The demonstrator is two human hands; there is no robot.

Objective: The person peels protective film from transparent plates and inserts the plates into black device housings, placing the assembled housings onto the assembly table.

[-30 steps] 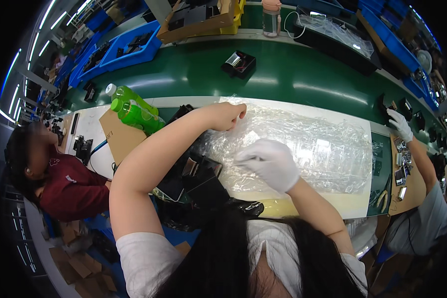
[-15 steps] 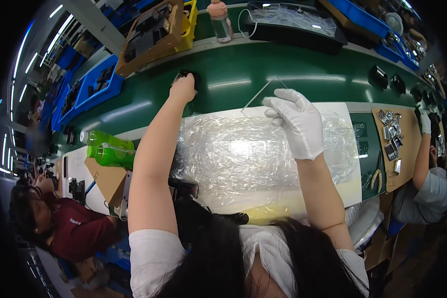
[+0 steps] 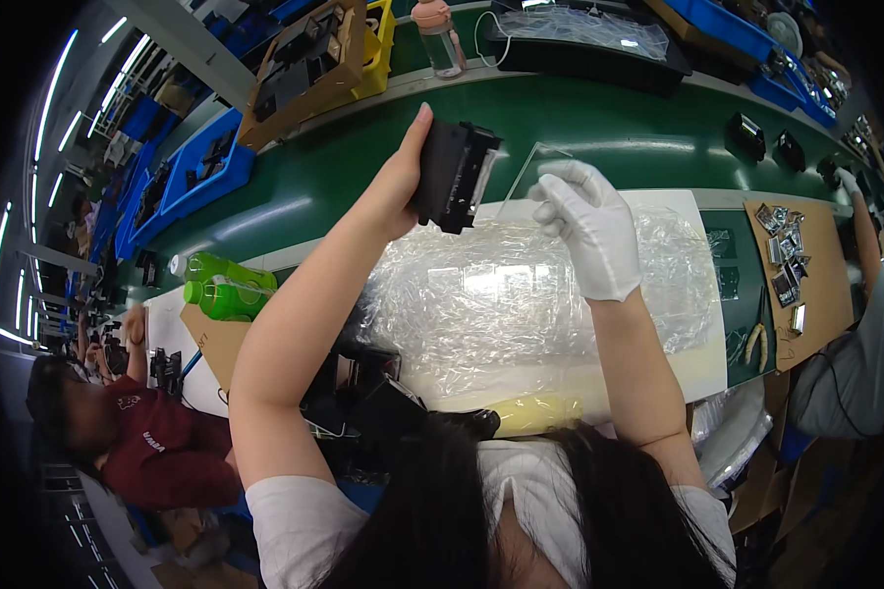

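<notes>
My bare left hand (image 3: 395, 196) grips a black boxy plastic housing (image 3: 454, 177), tilted, with a pale strip along its right side. It is raised above the far edge of a sheet of clear bubble wrap (image 3: 481, 294). To the right, my right hand (image 3: 594, 236), in a white glove, pinches a thin clear rectangular pane (image 3: 526, 175) by its edge. The pane and the housing are close together but apart. The glove hides part of the pane. Beneath both hands, the wrap covers a white board (image 3: 692, 221) on the green bench.
Green bottles (image 3: 231, 294) stand at left beside a cardboard piece (image 3: 209, 344). A pink-lidded bottle (image 3: 440, 44) and a black tray (image 3: 589, 54) are at the back. Small metallic parts lie on a brown board (image 3: 825, 285) at right. Co-workers are on both sides.
My left hand has come back from the far bench toward the right, bringing the black housing near the pane. My right hand stays nearly in place, still holding the pane.
</notes>
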